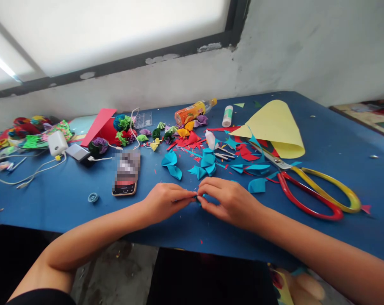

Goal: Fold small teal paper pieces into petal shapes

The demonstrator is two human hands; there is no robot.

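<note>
My left hand (166, 201) and my right hand (227, 198) meet at the fingertips over the front part of the blue table. Between them they pinch a small piece of blue paper (198, 201), mostly covered by the fingers. Just beyond the hands lie folded blue paper pieces (207, 162) and a pair of curled blue pieces (172, 165). Another blue paper piece (257, 185) rests to the right of my right hand. Large scissors (282, 164) with one red and one yellow handle lie open farther right.
A phone (126, 173) and a small round cap (92, 197) lie left of my hands. Behind are red paper scraps (192, 142), a glue bottle (210, 139), a glue stick (227, 116), an orange drink bottle (192, 112) and a rolled yellow sheet (277, 127). Cables and a white charger (57, 143) spread left.
</note>
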